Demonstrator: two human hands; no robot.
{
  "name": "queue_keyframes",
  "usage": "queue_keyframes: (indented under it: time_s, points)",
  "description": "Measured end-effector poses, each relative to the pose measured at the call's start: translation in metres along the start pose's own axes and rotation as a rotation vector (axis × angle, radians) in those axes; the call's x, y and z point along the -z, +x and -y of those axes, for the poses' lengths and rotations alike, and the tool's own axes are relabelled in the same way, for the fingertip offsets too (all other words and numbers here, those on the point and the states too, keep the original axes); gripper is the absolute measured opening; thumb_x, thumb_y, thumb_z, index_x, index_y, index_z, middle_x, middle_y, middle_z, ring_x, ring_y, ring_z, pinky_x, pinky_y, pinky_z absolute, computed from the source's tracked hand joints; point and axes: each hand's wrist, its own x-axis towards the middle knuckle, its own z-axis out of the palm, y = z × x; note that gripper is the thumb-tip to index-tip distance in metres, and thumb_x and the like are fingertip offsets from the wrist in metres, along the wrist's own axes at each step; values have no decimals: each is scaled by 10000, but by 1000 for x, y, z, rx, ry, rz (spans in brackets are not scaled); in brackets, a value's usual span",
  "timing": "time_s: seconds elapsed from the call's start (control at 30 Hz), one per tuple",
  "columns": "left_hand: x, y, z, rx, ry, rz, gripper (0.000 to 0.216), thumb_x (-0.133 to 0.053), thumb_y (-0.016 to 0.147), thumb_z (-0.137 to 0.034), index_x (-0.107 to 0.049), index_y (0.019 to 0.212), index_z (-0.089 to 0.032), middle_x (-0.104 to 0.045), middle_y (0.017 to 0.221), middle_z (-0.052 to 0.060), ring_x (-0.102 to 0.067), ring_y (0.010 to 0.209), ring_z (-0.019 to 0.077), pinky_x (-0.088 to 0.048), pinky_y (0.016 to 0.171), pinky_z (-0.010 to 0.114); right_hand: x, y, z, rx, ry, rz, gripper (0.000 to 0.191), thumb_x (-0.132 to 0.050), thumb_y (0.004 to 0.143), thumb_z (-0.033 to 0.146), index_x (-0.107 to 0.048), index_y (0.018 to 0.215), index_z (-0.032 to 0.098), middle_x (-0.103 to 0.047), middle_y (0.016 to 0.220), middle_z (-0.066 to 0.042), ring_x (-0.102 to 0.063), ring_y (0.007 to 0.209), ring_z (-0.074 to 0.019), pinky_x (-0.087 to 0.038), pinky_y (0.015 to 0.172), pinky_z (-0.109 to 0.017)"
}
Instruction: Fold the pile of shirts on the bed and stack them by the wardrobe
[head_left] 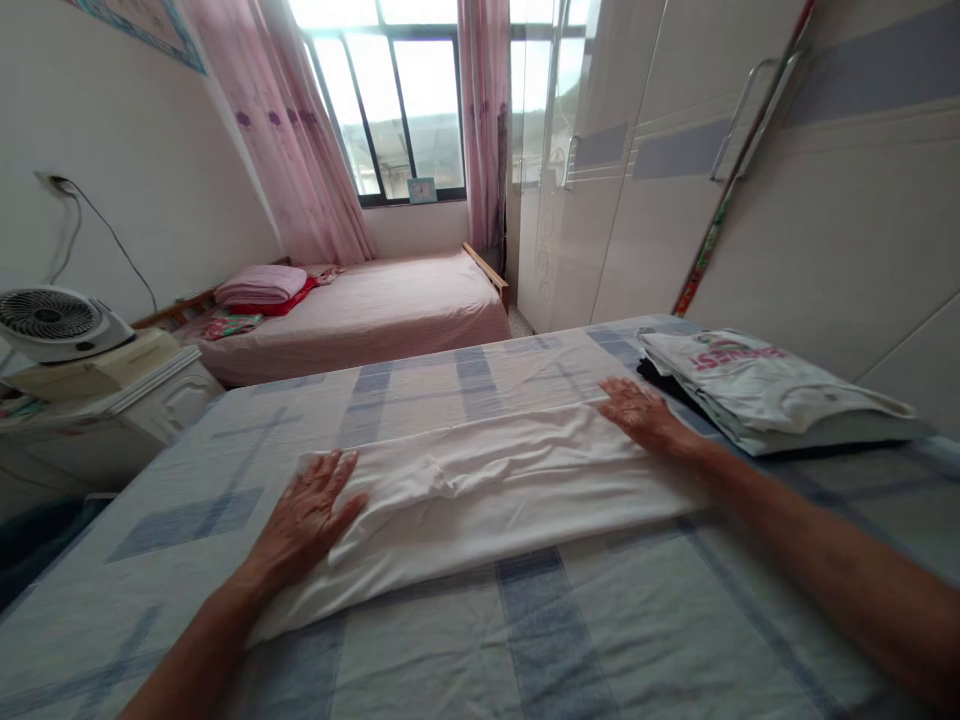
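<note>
A white garment [480,500], folded into a long strip, lies across a bed with a blue-and-cream checked sheet [600,640]. My left hand [309,515] lies flat on the strip's left end, fingers spread. At the right end my right hand [641,412] presses down flat, fingers stretched out. Neither hand grips anything.
A stack of folded clothes [765,390] with a white printed shirt on top sits at the bed's right. A wardrobe [750,180] lines the right wall. A second bed with a pink cover [375,310] stands under the window. A small fan [52,322] rests on a cabinet at left.
</note>
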Motion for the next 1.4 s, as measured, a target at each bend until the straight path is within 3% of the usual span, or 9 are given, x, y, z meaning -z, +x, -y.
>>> queue_keyframes:
  time_s: [0.17, 0.33, 0.47, 0.6, 0.77, 0.87, 0.97, 1.13, 1.4]
  points:
    - [-8, -7, 4, 39, 100, 51, 755, -277, 878, -595, -325, 1447, -101, -230, 1544, 161, -125, 1441, 300, -165, 1162, 478, -8, 5, -15, 50, 0, 103, 650, -239, 901, 495, -327, 1465, 186, -266, 1536, -80, -239, 1409, -258, -180, 1134, -513]
    - [11, -2, -4, 79, 105, 109, 722, -307, 876, -584, -375, 1428, -124, -270, 1529, 163, -194, 1424, 327, -242, 1115, 530, 15, 9, -6, -11, 50, 38, 689, -228, 901, 527, -285, 1480, 157, -258, 1539, -110, -220, 1415, -253, -199, 1138, -468]
    - [25, 0, -16, 7, 123, -49, 627, -249, 915, -534, -475, 1368, -163, -351, 1498, 150, -263, 1405, 309, -267, 1099, 518, 21, 4, 25, 157, 67, -19, 659, -173, 929, 513, -277, 1485, 175, -224, 1553, -95, -182, 1427, -235, -168, 1141, -471]
    - [11, -3, -19, 40, 127, -26, 695, -286, 888, -574, -407, 1415, -138, -272, 1527, 177, -194, 1424, 335, -219, 1117, 524, 2, -1, 46, 175, 24, 65, 644, -235, 918, 536, -337, 1463, 207, -246, 1541, -103, -212, 1416, -270, -176, 1124, -515]
    - [-2, -4, -14, 136, -11, 51, 756, -325, 850, -611, -363, 1436, -134, -235, 1541, 173, -149, 1433, 336, -187, 1124, 534, -8, 1, 43, 174, -5, 66, 646, -251, 912, 529, -347, 1458, 198, -247, 1538, -110, -246, 1404, -276, -191, 1121, -512]
    - [13, -7, -13, 181, -158, 22, 757, -274, 860, -597, -351, 1437, -114, -272, 1535, 147, -199, 1428, 289, -206, 1138, 460, 1, -2, 43, 128, 30, -5, 633, -239, 918, 512, -337, 1460, 201, -284, 1527, -112, -266, 1397, -277, -222, 1107, -530]
    - [35, -18, -11, 325, -207, -34, 738, -227, 872, -559, -348, 1426, -88, -389, 1477, 141, -411, 1325, 240, -320, 1081, 345, 9, -14, 51, 142, 84, -143, 623, -211, 931, 503, -345, 1451, 188, -325, 1512, -109, -268, 1398, -268, -241, 1106, -517]
    - [54, -44, -10, 544, -164, -6, 622, -379, 813, -546, -592, 1180, -91, -664, 1084, 157, -631, 956, 261, -450, 825, 317, -1, -40, 69, 253, 117, -219, 607, -223, 937, 506, -399, 1413, 175, -361, 1494, -117, -283, 1393, -258, -262, 1105, -490]
    - [53, -46, -18, 627, -148, 6, 454, -438, 783, -575, -655, 726, -180, -692, 765, 110, -628, 776, 267, -381, 631, 287, -20, -43, 50, 177, 106, -295, 576, -261, 926, 466, -471, 1350, 138, -444, 1435, -154, -332, 1365, -297, -298, 1079, -514]
